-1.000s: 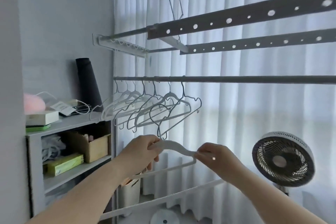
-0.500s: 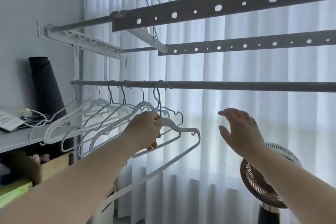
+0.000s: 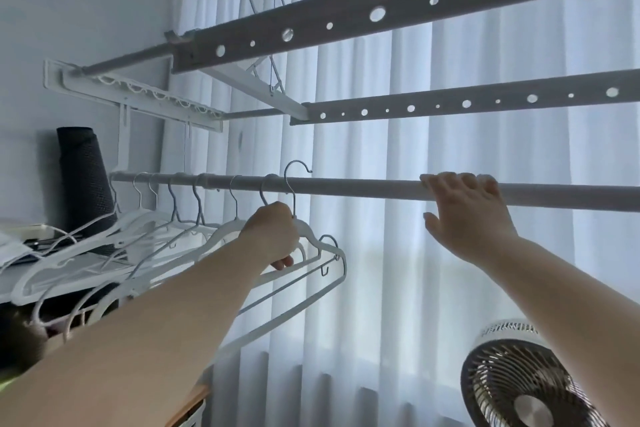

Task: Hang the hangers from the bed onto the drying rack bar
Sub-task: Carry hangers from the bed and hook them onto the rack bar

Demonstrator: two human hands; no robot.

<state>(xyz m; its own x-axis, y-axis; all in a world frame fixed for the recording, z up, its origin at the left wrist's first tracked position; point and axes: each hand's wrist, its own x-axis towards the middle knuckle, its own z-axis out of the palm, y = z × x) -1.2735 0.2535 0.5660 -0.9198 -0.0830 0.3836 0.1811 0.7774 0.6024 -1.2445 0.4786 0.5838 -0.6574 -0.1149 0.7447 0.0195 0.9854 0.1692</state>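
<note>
I am looking at a shelf [image 3: 7, 282] on the left, carrying a dark roll [image 3: 85, 180]; a white curtain [image 3: 381, 270] is covering the window. Several hangers [image 3: 166, 229] are hanging on the drying rack bar [image 3: 363, 188]. The left hand [image 3: 272, 237] is gripping a white hanger [image 3: 313, 243] by its neck, just under the bar, with the hook [image 3: 294, 180] rising above it. Whether the hook is catching the bar, I cannot tell. The right hand [image 3: 464, 215] is laying straight fingers over the bar. The frame edge is cutting off a fan [image 3: 526, 381].

Bare forearms end in a bare left hand [image 3: 270, 236] and right hand [image 3: 464, 215].
</note>
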